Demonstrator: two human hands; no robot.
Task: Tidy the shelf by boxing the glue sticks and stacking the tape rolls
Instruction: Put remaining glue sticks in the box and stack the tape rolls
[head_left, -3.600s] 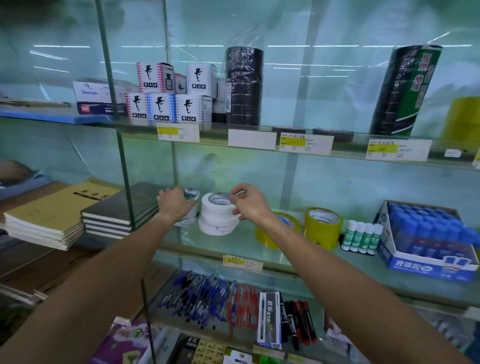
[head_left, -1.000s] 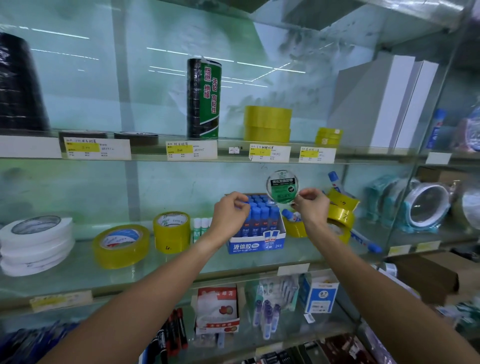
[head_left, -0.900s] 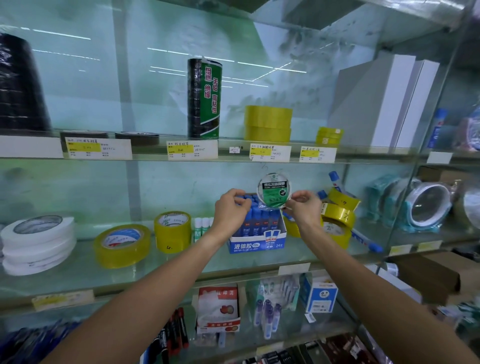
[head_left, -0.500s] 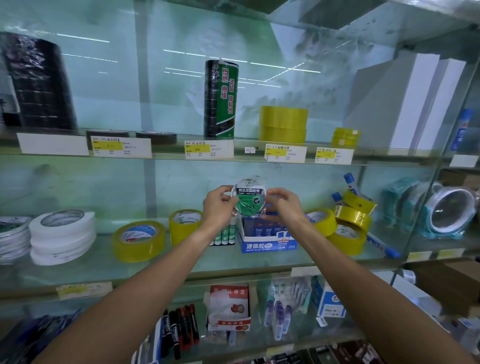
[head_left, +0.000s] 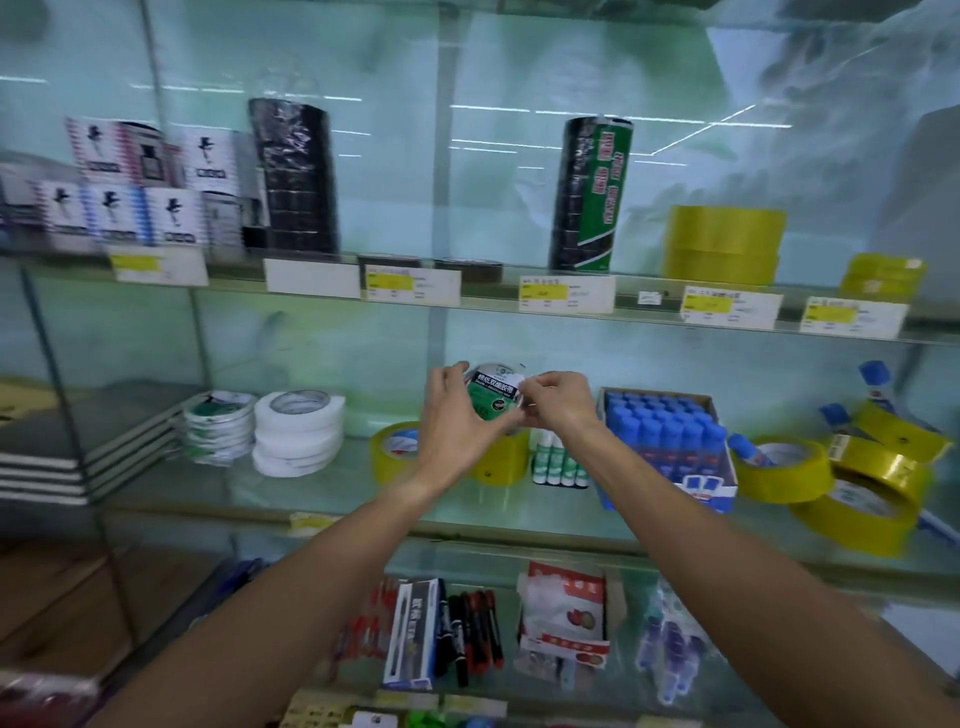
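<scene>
My left hand (head_left: 457, 415) and my right hand (head_left: 558, 402) together hold a wrapped roll of tape with a green label (head_left: 493, 395) above the middle glass shelf. To the left stand a stack of similar green-labelled rolls (head_left: 218, 427) and a stack of white tape rolls (head_left: 298, 434). Behind my hands are two yellow tape rolls (head_left: 395, 449). A blue box of blue-capped glue sticks (head_left: 667, 447) sits to the right, with small green-and-white glue sticks (head_left: 558, 462) beside it. More yellow rolls (head_left: 852, 493) and loose blue-capped glue sticks (head_left: 748, 449) lie at far right.
The middle glass shelf (head_left: 363, 499) has price tags on its front edge. The upper shelf carries black tape columns (head_left: 293, 176), small boxes (head_left: 140, 187) and yellow rolls (head_left: 724, 244). Notebooks (head_left: 78, 457) are stacked at left. Pens and markers (head_left: 447, 631) fill the lower shelf.
Both hands carried the green-labelled roll leftward, from the yellow rolls at right past the glue-stick box. The view swung left; the white and green-labelled stacks are back in sight.
</scene>
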